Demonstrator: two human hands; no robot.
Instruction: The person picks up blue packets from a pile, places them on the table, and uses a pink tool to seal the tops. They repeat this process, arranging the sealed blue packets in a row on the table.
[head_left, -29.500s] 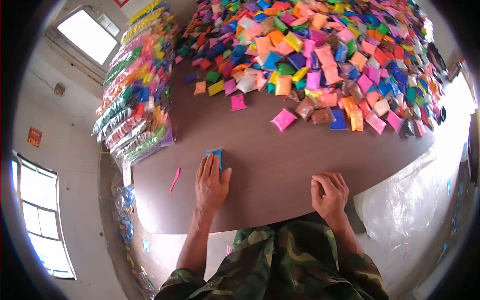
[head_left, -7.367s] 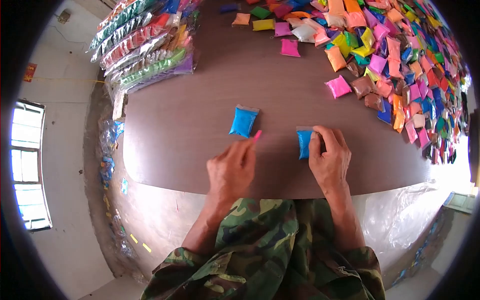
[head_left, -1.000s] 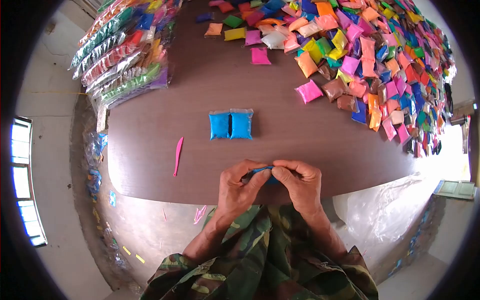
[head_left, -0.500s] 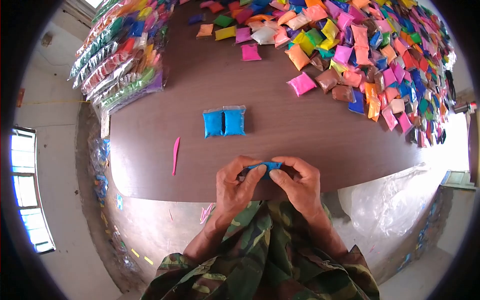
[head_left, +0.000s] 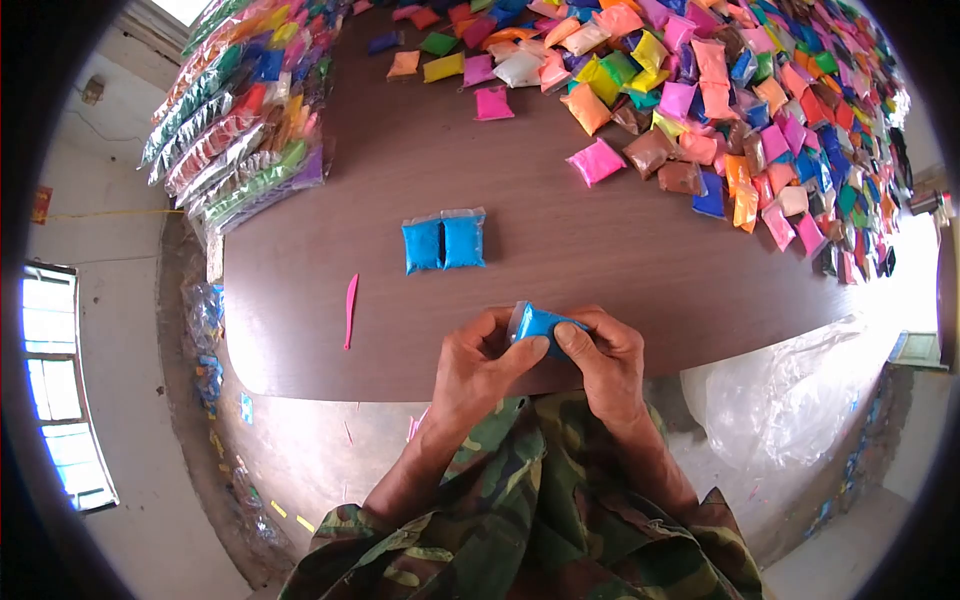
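Note:
Near the table's front edge, a small blue packet in clear plastic is pinched between my two hands. My left hand grips its lower left side with thumb and fingers. On the right side, my right hand presses its thumb on the packet, fingers behind it. The packet is tilted, its clear edge strip towards the upper left; my fingers hide part of it. Beyond my hands lie two joined blue packets flat on the table. A pink plastic knife rests to the left of them.
A large heap of colourful small packets covers the back and right of the brown table. Stacked filled clear bags stand at the back left. A clear plastic sheet hangs below the right table edge.
The blue packet has been turned and raised between my fingers, so more of its face and clear edge shows. My left hand has shifted slightly right. The view has tilted slightly.

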